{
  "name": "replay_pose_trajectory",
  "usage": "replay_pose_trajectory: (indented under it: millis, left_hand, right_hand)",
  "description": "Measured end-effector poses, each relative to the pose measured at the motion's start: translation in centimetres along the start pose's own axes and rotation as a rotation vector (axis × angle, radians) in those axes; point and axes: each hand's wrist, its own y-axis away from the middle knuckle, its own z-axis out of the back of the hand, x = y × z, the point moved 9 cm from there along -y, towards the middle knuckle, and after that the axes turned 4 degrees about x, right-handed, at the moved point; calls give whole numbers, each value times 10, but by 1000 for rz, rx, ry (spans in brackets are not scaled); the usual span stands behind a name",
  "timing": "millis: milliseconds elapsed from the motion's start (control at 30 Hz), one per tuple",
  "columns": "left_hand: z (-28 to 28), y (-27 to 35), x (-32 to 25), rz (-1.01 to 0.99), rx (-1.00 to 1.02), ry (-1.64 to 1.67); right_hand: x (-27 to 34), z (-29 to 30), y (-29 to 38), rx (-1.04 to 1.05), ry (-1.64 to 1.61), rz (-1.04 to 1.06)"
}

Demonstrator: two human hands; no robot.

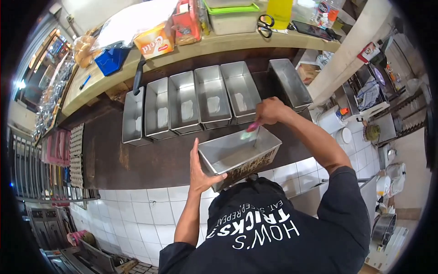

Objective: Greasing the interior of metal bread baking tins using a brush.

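Note:
My left hand [202, 173] grips the near left end of a metal loaf pan [236, 156], thumb on the near side and fingers along the end wall. The pan is tilted at the table's front edge, and its outer side is stained brown. In my right hand [271, 111] is a brush with a pink handle [253, 126]. Its pale green bristles [245, 136] are inside the pan, by the far wall. Behind it stands a row of several loaf pans [214, 99], each with a whitish smear on its bottom. Another loaf pan [291, 84] sits apart at the right.
The dark table [109, 161] carries the pans. A knife with a black handle [138, 77] hangs over the leftmost pan from the raised shelf [205, 44]. On that shelf are a yellow box [154, 41], black-handled scissors [265, 25], a green-lidded tub [232, 20] and a phone [312, 30]. A pillar [345, 54] rises at right.

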Motion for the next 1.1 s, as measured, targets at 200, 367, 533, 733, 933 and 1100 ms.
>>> replay_pose_trajectory:
  millis: [200, 367, 533, 733, 933, 1100]
  left_hand:
    - [-10, 1, -9, -11, -27, -6]
    - [-18, -5, -21, -45, -28, 7]
    - [-30, -10, -44, -71, -5, -80]
    - [-76, -17, -70, -79, 5, -221]
    - [-122, 4, -82, 58, -86, -308]
    - [-187, -3, -80, 155, -30, -309]
  right_hand:
    - [-50, -58, 11, -295, 132, -268]
    - [-22, -113, -10, -45, 125, -172]
    - [-27, -37, 37, -125, -68, -210]
    - [48, 3, 57, -191, -525, 189]
    - [-54, -38, 162, -553, -953, -112]
    - [-82, -115, 234, -938, -1095, -605]
